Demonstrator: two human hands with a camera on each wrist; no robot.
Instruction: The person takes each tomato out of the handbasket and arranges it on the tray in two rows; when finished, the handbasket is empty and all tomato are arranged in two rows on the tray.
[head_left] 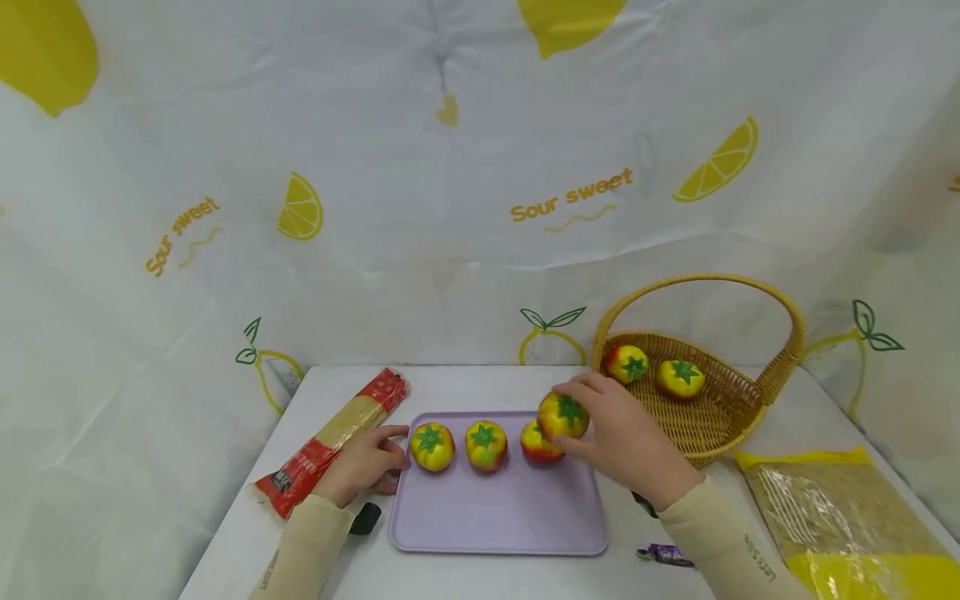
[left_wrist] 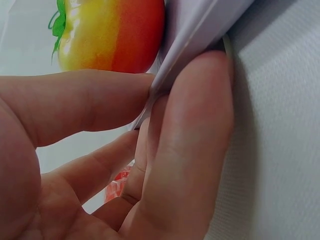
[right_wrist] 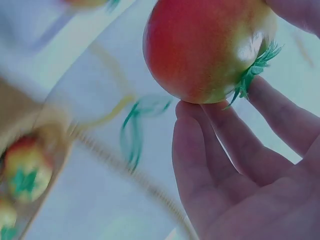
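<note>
While gripped in the curled fingers of the right hand (head_left: 622,433), held tomato (head_left: 562,415) sits just above the tray (head_left: 498,517), over its back right part and touching the red tomato (head_left: 538,446) lying there. Seen close in the right wrist view: fruit (right_wrist: 207,47) red and yellow with a green calyx, fingertips (right_wrist: 200,130) pressed beneath it, thumb at the upper edge.

On the tray, along its back edge: two more tomatoes, left (head_left: 432,446) and middle (head_left: 486,444), side by side and apart.

At the tray's left edge, left hand (head_left: 367,462) pinching the rim, thumb above and fingers below, as the left wrist view shows (left_wrist: 165,150), with the left tomato (left_wrist: 110,32) just beyond the rim (left_wrist: 200,35).

Left of the tray: a red pasta packet (head_left: 333,437) lying aslant, just beside the left hand. Right of and behind the tray: a wicker basket (head_left: 720,417) holding two tomatoes (head_left: 627,364) (head_left: 680,377). Further right of the tray: a yellow bag (head_left: 840,508). Near the tray's front right corner: a small purple wrapper (head_left: 663,553).
</note>
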